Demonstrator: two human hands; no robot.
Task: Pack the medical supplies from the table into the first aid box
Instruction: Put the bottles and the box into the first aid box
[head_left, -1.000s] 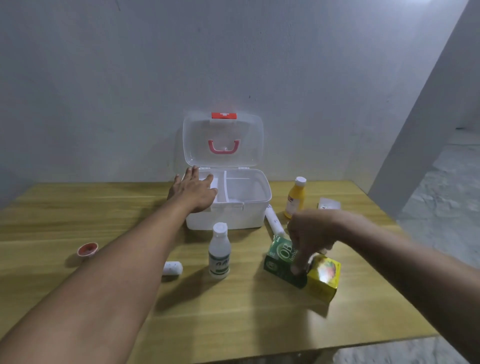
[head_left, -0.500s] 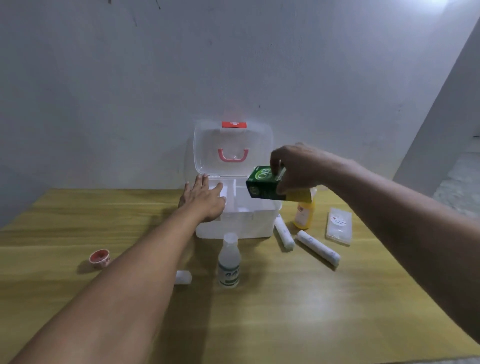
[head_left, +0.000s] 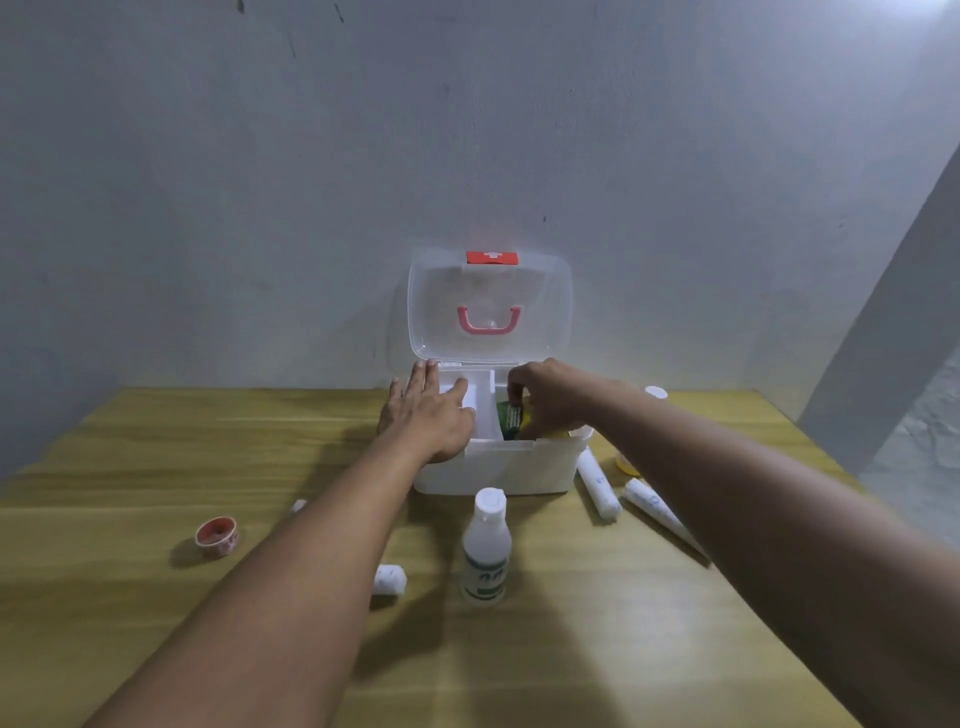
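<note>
First aid box (head_left: 498, 467) sits open under both our hands. Our left hand (head_left: 428, 415) lies flat, steadying its rim; our right hand (head_left: 550, 397) grips a green carton (head_left: 508, 418), lowering it inside. Next: let go, then fetch the white bottle (head_left: 485, 545) nearest us.

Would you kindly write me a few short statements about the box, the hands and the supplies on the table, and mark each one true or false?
1. The lid of the first aid box stands open. True.
2. The right hand is lowering a green carton into the box. True.
3. The left hand is lifting the white bottle. False: it rests on the box's left rim; the bottle stands alone on the table.
4. The red tape roll lies inside the box. False: it sits on the table, far left.
5. Two white rolls lie right of the box. True.
</note>
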